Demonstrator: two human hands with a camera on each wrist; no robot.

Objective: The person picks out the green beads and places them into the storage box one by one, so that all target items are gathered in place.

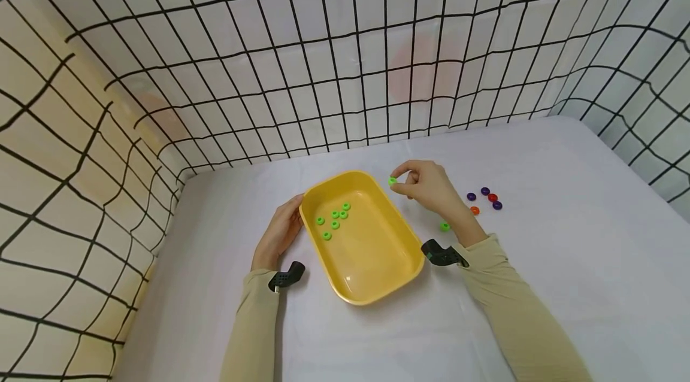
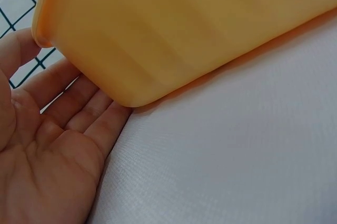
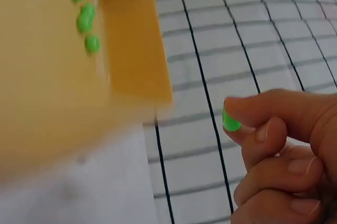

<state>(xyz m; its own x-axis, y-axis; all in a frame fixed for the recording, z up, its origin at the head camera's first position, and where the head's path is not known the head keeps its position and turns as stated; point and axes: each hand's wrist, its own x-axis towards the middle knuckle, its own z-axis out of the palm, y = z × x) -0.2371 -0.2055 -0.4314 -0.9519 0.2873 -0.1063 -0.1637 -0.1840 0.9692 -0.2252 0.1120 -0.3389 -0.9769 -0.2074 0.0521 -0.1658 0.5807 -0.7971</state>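
My right hand (image 1: 426, 186) pinches a small green bead (image 1: 392, 181) between thumb and forefinger, just outside the far right rim of the yellow tray (image 1: 385, 262). In the right wrist view, the pinched bead (image 3: 230, 121) shows between the fingertips, the other fingers curled in. My left hand (image 1: 281, 231) rests against the tray's left side. In the left wrist view, its fairly straight fingers (image 2: 87, 103) touch the outer wall, and a digit lies at the rim. Several green beads (image 1: 335, 224) lie in the tray's far left part.
Right of my right hand, several purple, red and orange beads (image 1: 493, 197) are on the white table (image 1: 571, 238). One green bead (image 1: 444, 226) lies beside the right forearm. Black wire mesh (image 1: 345, 64) stands along the back and both sides.
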